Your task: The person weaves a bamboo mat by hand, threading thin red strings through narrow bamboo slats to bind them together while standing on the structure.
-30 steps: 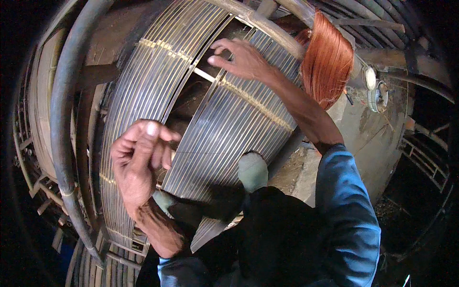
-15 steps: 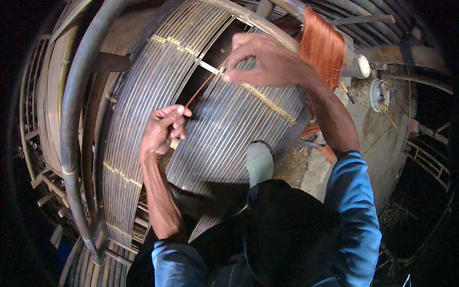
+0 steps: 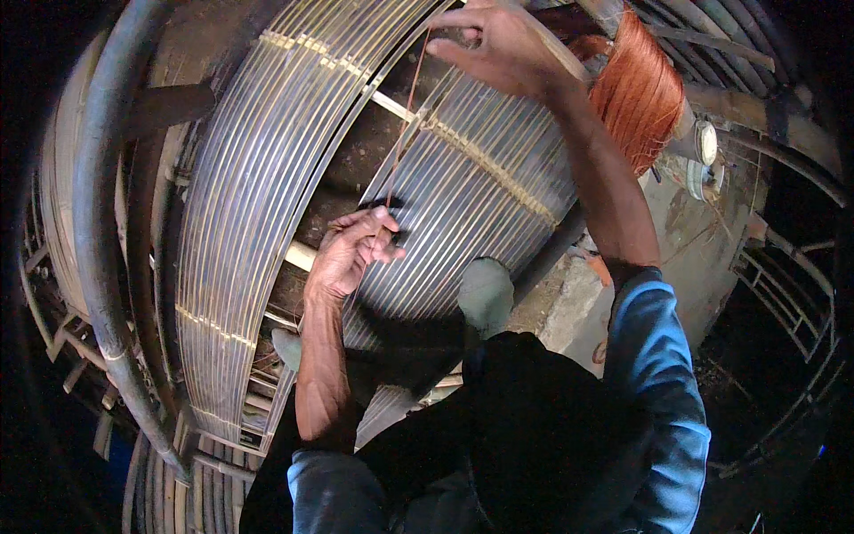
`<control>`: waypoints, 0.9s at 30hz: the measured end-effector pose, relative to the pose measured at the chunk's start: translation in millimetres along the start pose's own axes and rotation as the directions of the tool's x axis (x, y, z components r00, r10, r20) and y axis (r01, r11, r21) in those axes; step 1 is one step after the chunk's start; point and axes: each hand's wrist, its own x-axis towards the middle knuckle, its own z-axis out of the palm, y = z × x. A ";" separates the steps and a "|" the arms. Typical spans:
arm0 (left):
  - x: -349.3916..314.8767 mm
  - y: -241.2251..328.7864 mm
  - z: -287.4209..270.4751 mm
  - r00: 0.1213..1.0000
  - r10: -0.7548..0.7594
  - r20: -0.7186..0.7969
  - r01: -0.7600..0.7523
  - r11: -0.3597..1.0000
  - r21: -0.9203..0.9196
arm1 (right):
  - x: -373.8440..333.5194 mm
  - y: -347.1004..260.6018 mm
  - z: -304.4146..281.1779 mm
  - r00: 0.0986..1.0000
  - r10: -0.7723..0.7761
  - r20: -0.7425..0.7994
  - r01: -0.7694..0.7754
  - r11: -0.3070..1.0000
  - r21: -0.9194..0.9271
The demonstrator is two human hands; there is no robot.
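Observation:
A thin reddish-brown strand [image 3: 412,102] runs taut between my hands, over the dark gap between two slatted panels. My left hand [image 3: 351,249] pinches its lower end between thumb and fingers, by the edge of the right panel [image 3: 463,231]. Farther away, my right hand [image 3: 503,49] grips the upper end near the thumb and fingertips. The left panel [image 3: 258,196] has long, thin, pale strips joined by narrow crosswise bindings. A similar binding [image 3: 489,178] crosses the right panel, with a pale crosspiece [image 3: 392,105] spanning the gap beside it.
A thick bundle of reddish-brown fibre [image 3: 636,93] hangs over a pole at the far right, near a bucket [image 3: 703,178]. A stout curved pole [image 3: 98,196] stands along the left. My socked foot [image 3: 486,294] rests at the right panel's near edge.
My right hand has moved up and away, and my left hand has shifted right. The strand between them now shows longer and steeper. The whole view has shifted a little.

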 end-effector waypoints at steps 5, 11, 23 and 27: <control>5.8 -2.7 -10.8 0.999 0.027 0.022 -0.030 0.988 0.155 | -21.3 0.9 -2.6 0.996 -0.047 0.075 0.027 0.967 0.253; 5.2 9.8 6.5 0.991 0.131 -0.031 -0.110 0.920 0.377 | -79.3 -58.7 -16.1 0.940 -0.313 0.133 0.280 0.935 0.217; -97.9 148.1 -111.3 0.829 0.546 -0.121 -0.403 0.734 0.547 | -114.1 -22.6 -53.9 0.996 -0.048 -0.069 0.063 0.971 0.229; -84.3 123.3 -106.5 0.824 0.527 -0.206 -0.174 0.582 0.794 | -77.5 14.8 -38.5 0.991 -0.035 -0.133 0.020 0.994 -0.111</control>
